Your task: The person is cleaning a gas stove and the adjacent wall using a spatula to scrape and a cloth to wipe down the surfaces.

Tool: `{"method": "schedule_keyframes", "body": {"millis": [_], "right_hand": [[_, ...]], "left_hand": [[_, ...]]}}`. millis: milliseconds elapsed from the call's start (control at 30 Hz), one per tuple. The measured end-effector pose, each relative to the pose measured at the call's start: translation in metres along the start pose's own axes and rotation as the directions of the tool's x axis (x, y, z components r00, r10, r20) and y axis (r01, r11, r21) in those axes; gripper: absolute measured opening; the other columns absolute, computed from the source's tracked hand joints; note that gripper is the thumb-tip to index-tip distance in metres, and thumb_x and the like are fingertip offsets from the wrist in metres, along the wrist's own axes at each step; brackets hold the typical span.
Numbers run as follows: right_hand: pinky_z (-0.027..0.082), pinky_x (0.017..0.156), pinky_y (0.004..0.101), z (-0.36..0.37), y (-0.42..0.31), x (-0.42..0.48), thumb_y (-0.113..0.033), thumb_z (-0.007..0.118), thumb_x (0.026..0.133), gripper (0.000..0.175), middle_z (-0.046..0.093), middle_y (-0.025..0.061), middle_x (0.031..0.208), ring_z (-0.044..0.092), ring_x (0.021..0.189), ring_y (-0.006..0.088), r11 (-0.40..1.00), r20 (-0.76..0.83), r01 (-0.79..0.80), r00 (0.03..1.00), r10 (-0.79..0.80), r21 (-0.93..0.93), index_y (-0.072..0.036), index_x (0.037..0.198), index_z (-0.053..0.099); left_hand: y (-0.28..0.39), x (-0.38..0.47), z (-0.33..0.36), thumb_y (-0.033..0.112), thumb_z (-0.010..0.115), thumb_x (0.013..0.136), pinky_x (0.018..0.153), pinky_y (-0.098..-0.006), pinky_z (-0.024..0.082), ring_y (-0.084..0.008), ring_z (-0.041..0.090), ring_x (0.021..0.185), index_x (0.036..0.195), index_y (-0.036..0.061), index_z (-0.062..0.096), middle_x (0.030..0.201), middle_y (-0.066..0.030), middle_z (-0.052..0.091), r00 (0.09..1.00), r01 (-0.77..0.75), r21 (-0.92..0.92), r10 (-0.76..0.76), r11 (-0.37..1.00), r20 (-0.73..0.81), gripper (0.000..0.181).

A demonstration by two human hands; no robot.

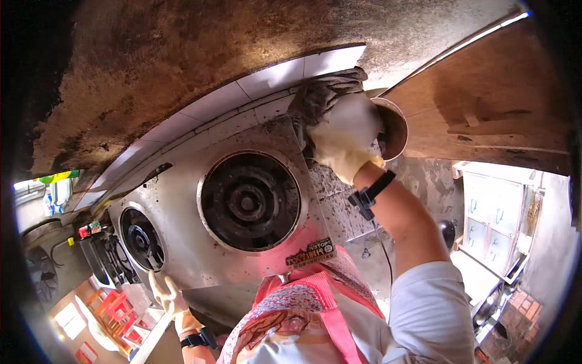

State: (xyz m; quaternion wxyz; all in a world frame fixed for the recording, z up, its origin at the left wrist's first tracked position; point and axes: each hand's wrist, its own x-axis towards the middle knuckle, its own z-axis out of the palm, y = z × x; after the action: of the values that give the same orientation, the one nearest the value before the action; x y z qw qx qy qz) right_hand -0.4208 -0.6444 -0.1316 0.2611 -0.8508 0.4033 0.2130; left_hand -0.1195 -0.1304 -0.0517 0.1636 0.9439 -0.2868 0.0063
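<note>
A two-burner stainless steel gas stove (pixel 182 182) lies before me, spattered with dark specks. My right hand (pixel 341 150), in a pale rubber glove, is beyond the stove's right edge, by a dark crumpled cloth (pixel 318 91) and an open metal pot (pixel 396 129). A blurred patch covers its fingers, so whether it grips anything is hidden. My left hand (pixel 170 295), also gloved, is at the stove's front left edge near the smaller-looking burner (pixel 142 239), fingers apart and holding nothing visible.
White wall tiles (pixel 273 77) run behind the stove under a stained wall. Speckled tiled counter (pixel 341 204) shows at the stove's right. Red plastic chairs (pixel 119 307) stand far lower left, and a white glazed cabinet (pixel 493 204) is at the right. A thin cable hangs beside my right arm.
</note>
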Motion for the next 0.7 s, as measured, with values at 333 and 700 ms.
{"method": "schedule_keyframes", "body": {"millis": [333, 700], "right_hand": [[0.054, 0.091, 0.0430, 0.005, 0.188, -0.079, 0.001, 0.060, 0.078, 0.044, 0.068, 0.0230, 0.111, 0.066, 0.101, 0.0390, 0.804, -0.342, -0.463, 0.737, 0.583, 0.373, -0.007, 0.121, 0.068], [0.050, 0.097, 0.0437, -0.102, 0.181, -0.139, 0.002, 0.062, 0.078, 0.041, 0.067, 0.0235, 0.115, 0.064, 0.108, 0.0388, 0.796, -0.696, -0.052, 0.455, 0.556, 0.603, -0.006, 0.117, 0.068]], "left_hand": [[-0.008, -0.041, 0.001, 0.022, 0.061, 0.097, 0.108, -0.0440, 0.042, -0.0369, 0.057, 0.124, 0.146, 0.0059, 0.046, 0.139, -0.0237, 0.056, 0.956, 0.291, 0.035, -0.288, 0.956, -0.054, 0.054], [-0.019, -0.083, 0.036, 0.032, 0.067, 0.094, 0.109, -0.0413, 0.042, -0.0340, 0.054, 0.127, 0.141, -0.0036, 0.049, 0.138, -0.0250, 0.055, 0.805, 0.568, -0.059, -0.569, 0.821, -0.166, 0.062]]}}
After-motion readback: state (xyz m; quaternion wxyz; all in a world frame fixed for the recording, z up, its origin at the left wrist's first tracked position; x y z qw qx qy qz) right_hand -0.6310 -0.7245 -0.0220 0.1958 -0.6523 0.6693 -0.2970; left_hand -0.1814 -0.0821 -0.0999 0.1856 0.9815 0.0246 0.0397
